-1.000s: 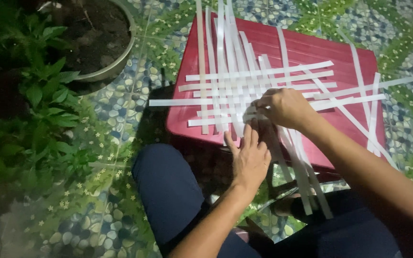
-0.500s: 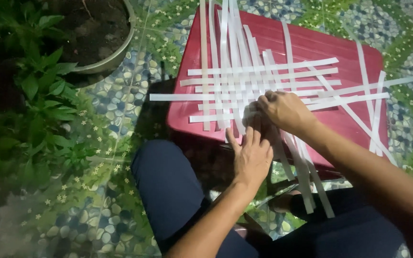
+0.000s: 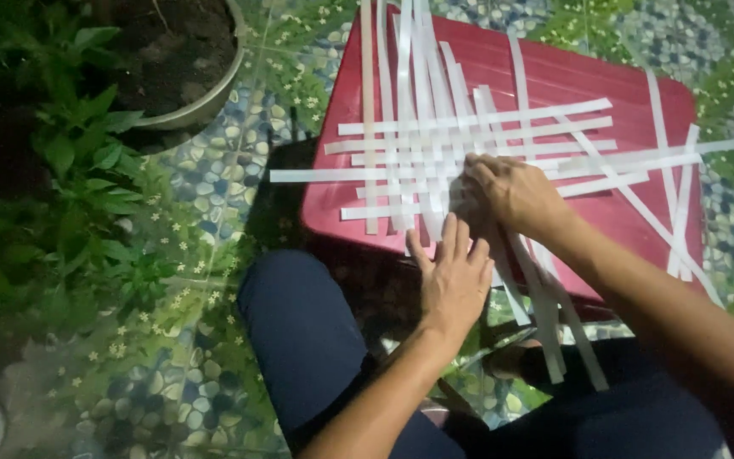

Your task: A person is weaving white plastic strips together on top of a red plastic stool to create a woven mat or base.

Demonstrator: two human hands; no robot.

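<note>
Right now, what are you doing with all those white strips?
A person sits with a red stool in front of their knees and white strips laid criss-cross on top, partly woven. The left hand lies flat at the near edge of the weave. The right hand presses on the strips where they cross. Loose strip ends hang off the stool. A plant pot stands nearby.
</note>
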